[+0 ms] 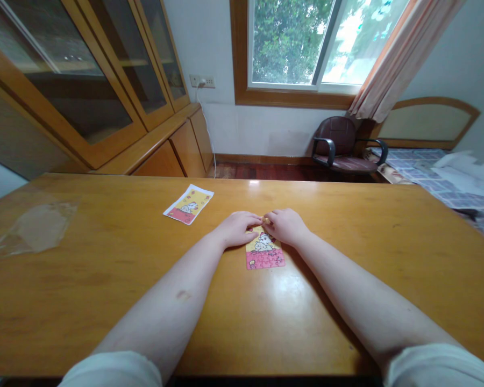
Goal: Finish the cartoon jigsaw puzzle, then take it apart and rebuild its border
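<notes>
A small jigsaw puzzle [265,257] lies on the wooden table, pink below and yellow above, with a white cartoon animal in the middle. My left hand [239,228] rests at its upper left edge, fingers stretched out and thumb apart on the puzzle. At the upper right, my right hand [287,226] has its fingers closed on a small yellow puzzle piece [266,220]. Both hands cover parts of the puzzle's top. To the left, a paper picture [189,205] with a white border shows the same kind of design.
A clear plastic bag [40,227] lies flat on the left side of the table [234,322]. Beyond the table stand a glass-door wooden cabinet [141,115], an office chair [342,145] and a bed [435,172]. A window is in the far wall.
</notes>
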Motion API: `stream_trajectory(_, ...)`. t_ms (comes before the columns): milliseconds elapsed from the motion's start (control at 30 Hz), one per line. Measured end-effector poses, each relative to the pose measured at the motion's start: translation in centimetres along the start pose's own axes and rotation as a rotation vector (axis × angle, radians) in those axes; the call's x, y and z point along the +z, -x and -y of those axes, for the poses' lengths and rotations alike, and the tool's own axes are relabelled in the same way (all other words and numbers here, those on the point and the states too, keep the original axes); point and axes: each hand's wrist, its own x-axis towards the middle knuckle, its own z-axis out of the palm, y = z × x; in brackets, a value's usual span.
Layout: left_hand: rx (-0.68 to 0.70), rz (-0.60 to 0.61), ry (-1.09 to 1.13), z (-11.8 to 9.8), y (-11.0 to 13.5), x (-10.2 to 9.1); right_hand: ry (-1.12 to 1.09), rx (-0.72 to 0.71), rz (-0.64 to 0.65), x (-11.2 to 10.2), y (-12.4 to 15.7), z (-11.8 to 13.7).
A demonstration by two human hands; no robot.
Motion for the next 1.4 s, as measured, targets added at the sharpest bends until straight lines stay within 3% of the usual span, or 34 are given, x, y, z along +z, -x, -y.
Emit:
stream_trajectory(1033, -0.022, -0.004, 0.011, -0.05, 0.05, -0.17, 0.025, 0.049, 0.003, 0.1, 0.15, 0.3)
stream_trajectory(1400, -0.009, -0.001, 0.02, -0.11, -0.06, -0.07, 0.026, 0.0, 0.027, -0.42, 0.17, 0.38)
